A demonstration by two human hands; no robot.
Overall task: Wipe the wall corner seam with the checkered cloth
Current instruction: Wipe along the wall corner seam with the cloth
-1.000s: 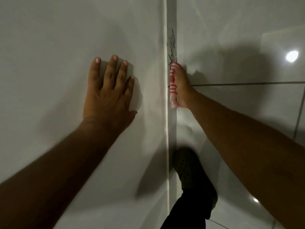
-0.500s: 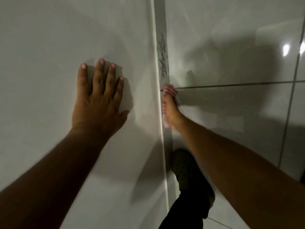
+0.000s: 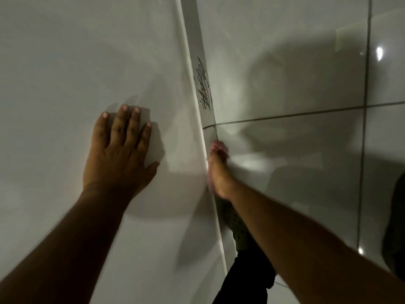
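The wall corner seam [image 3: 198,102] runs down the middle of the view, between a plain white wall on the left and glossy tiles on the right. Dark scribble marks [image 3: 203,88] sit on the seam strip above the horizontal grout line. My right hand [image 3: 219,172] presses the red-and-white checkered cloth [image 3: 215,145] into the seam just below that grout line; the cloth is blurred and mostly hidden under the fingers. My left hand [image 3: 119,150] lies flat on the white wall [image 3: 65,84], fingers spread, holding nothing.
The glossy tiled wall [image 3: 295,161] on the right has dark grout lines and light reflections. My foot in a dark perforated shoe [image 3: 235,227] stands at the base of the corner, with a black trouser leg [image 3: 245,279] below it.
My right hand has slid the cloth down the seam, from over the scribble marks to below the grout line. My left hand stays flat on the wall. The view tilted.
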